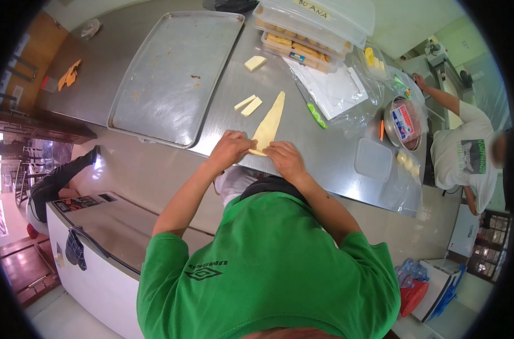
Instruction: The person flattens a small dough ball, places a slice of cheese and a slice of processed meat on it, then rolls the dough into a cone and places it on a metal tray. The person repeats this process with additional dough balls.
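A long triangle of pale dough [270, 123] lies on the steel worktable [223, 123], its narrow tip pointing away from me. My left hand [231, 148] pinches the left end of its wide near edge, which is folded into a small roll. At the right end of that roll, the fingers of my right hand [286, 159] press on the dough. Just beyond my left hand lie two pale sticks, perhaps cheese [252, 106]. Farther off sits a thicker block of the same colour [255, 63].
A large metal baking tray [176, 76] stands at the left. To the right are a green-handled knife [316, 115], white sheets [331, 91], stacked plastic containers [299, 46], a plastic lid [373, 159] and a metal bowl [403, 123]. Another person [464, 140] stands beyond the table's right end.
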`<state>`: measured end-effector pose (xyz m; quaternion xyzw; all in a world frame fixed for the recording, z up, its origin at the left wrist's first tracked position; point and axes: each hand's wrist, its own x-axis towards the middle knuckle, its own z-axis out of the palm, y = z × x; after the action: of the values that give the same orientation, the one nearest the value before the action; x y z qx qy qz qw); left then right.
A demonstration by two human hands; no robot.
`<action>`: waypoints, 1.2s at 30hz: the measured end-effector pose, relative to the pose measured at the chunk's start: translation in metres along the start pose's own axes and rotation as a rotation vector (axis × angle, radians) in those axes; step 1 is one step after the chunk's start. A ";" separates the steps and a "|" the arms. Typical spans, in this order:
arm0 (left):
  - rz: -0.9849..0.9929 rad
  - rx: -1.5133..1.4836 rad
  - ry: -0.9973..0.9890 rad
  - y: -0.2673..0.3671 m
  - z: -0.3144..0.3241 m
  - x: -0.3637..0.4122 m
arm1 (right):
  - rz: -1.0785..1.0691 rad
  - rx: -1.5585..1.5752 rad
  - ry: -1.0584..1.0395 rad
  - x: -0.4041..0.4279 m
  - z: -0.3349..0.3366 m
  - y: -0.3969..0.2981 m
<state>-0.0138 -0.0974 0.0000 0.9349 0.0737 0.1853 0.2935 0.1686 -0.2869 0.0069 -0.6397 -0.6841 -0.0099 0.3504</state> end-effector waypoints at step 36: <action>-0.239 0.230 0.247 0.057 0.027 0.025 | 0.316 -0.270 -0.210 0.002 -0.004 -0.013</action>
<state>0.0218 -0.1518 0.0194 0.9170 0.2404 0.2529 0.1934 0.1597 -0.2891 0.0166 -0.7775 -0.6006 0.0200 0.1856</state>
